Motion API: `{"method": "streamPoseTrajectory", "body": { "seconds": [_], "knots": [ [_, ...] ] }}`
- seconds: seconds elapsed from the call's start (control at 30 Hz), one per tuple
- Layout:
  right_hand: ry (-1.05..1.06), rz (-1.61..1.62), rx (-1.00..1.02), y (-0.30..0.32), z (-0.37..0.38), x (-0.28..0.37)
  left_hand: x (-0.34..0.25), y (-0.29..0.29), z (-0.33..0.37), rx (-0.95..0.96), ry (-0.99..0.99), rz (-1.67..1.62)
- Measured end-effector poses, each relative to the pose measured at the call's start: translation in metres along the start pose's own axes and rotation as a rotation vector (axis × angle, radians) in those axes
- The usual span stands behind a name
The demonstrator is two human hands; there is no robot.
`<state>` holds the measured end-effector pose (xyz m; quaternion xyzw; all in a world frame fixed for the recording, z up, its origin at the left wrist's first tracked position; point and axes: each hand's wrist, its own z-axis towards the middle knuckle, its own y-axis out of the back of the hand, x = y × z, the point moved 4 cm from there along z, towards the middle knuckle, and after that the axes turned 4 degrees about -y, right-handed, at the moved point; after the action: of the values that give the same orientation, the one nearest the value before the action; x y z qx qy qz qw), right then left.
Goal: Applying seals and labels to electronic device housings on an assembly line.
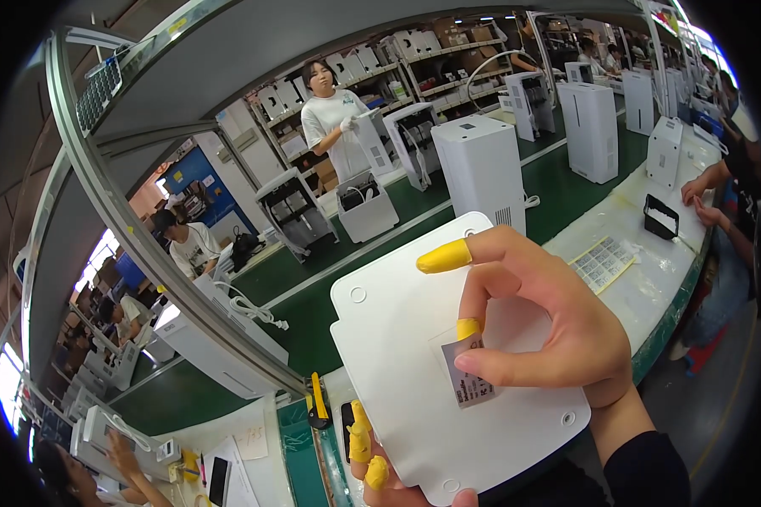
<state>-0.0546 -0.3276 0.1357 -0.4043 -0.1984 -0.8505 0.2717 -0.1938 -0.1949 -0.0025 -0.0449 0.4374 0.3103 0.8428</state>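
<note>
A white appliance, its flat face with rounded corners and small round feet turned up, fills the space in front of me. My left hand grips its lower left edge, yellow finger cots on several fingers and the palm hidden beneath. Over the face, my right hand pinches a silver-grey printed label between thumb and a yellow-tipped finger. The index finger, also in a yellow cot, stretches out above the surface. The label lies close against the middle of the face; I cannot tell whether it is stuck down.
Beyond runs a green conveyor belt with several white appliances. A metal post rises at left, a yellow-and-black cutter near its foot. At right lie a label sheet and a black tray. Co-workers stand and sit around.
</note>
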Motion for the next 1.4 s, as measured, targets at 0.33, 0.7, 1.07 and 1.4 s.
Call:
{"method": "streamPoseTrajectory", "body": {
  "seconds": [0.33, 0.7, 1.07, 1.4],
  "knots": [
    [0.038, -0.144, 0.111, -0.001, 0.007, 0.001, 0.014, 0.009, -0.012, -0.002, -0.004, 0.047],
    [0.105, -0.228, 0.125, -0.003, 0.006, -0.001, 0.016, 0.006, -0.003, -0.064, -0.411, 0.187],
    [0.074, -0.257, 0.136, -0.004, 0.008, -0.002, 0.006, 0.008, 0.017, -0.046, -0.546, 0.311],
    [0.174, -0.392, 0.1, -0.006, 0.011, -0.002, 0.019, 0.017, 0.009, 0.035, -0.516, 0.355]
  ]
}}
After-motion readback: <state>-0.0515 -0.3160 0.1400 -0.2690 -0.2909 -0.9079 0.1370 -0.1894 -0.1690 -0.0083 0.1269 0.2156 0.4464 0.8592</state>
